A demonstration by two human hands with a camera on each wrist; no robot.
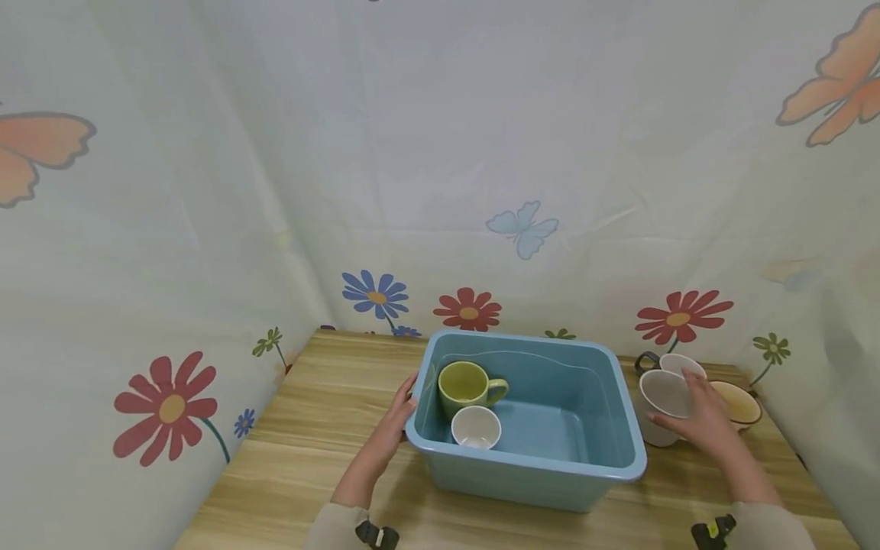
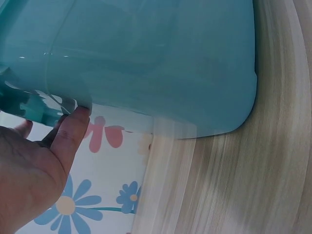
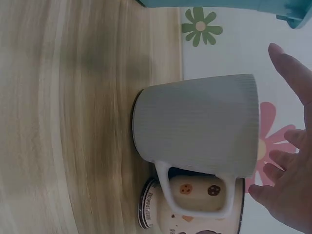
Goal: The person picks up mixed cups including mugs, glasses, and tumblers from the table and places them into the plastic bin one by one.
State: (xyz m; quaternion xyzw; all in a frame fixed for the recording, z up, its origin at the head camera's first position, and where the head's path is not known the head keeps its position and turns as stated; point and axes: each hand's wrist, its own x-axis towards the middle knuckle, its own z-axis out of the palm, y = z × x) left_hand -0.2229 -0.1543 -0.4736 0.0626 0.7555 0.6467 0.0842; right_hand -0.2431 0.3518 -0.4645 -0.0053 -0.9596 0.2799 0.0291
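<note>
A blue plastic bin [image 1: 536, 470] stands on the wooden table with a green mug [image 1: 462, 397] and a small white cup [image 1: 476, 429] inside, at its left end. My left hand [image 1: 393, 418] rests against the bin's left side, fingers extended at the rim; the left wrist view shows a fingertip touching the rim's underside. To the right of the bin stands a ribbed white mug [image 3: 195, 124], upright, its handle [image 3: 195, 212] facing away from the bin. Over its rim hovers my right hand [image 1: 704, 420], thumb and fingers spread apart with nothing gripped.
Behind the ribbed mug is another white cup [image 1: 681, 365] beside a dark handle [image 1: 646, 362]. A cream cup [image 1: 739, 403] with a dark rim and cookie prints stands farther right. A flower-printed cloth [image 1: 426, 153] hangs behind the table [image 1: 309, 428].
</note>
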